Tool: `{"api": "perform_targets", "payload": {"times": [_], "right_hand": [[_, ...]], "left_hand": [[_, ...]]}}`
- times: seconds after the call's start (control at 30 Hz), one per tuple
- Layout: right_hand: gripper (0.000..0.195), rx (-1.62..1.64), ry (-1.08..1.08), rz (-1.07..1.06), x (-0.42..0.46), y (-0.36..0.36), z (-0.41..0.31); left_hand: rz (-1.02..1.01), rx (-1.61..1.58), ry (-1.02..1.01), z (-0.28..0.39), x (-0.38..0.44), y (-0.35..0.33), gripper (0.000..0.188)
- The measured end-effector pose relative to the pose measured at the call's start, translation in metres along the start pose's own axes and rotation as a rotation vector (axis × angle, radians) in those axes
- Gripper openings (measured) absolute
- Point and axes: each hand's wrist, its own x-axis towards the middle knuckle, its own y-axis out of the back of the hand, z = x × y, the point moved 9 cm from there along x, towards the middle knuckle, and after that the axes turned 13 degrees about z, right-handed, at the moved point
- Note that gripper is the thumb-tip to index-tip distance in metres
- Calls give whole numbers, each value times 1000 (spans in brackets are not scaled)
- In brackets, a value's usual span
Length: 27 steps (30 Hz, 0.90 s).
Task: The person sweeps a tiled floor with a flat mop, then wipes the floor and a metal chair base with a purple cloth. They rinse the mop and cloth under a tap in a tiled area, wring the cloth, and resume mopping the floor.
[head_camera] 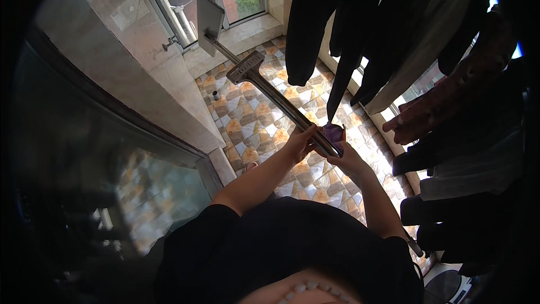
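Observation:
A flat mop (282, 101) with a shiny metal pole slants from in front of my body towards the window. Its flat grey head (211, 19) is raised at the far end, and a slotted grey crosspiece (246, 67) sits partway along the pole. My left hand (301, 143) is wrapped around the lower pole, thumb on top. Closer to the pole's near end, my right hand (349, 161) grips it too. A purple, crumpled thing (333, 132) shows just beyond the pole between my hands; whether I hold it is unclear.
Dark clothes (312, 21) hang low along the right side. On the left are a marble-look wall (147, 76) with a tap (170, 43) and a glass panel (164, 190). A short pipe (216, 94) stands up from the patterned tile floor (249, 118). A washing machine (443, 283) is partly visible bottom right.

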Motion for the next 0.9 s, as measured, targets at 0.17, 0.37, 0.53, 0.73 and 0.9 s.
{"api": "perform_targets", "payload": {"times": [0.17,0.37,0.53,0.73,0.9], "right_hand": [[57,-321,115,-107,69,-52,-26],[56,-272,-220,-75,77,-74,-8],[56,-444,-52,-34,102,-71,12],[55,-501,36,-32,136,-65,-15],[49,-476,-25,-56,201,-64,-32]], "left_hand": [[-40,558,-69,58,48,53,55],[576,906,-686,273,93,251,25],[705,1182,-1385,501,63,186,70],[343,1631,-1384,580,134,142,73],[170,1585,-1258,593,201,151,37]]}}
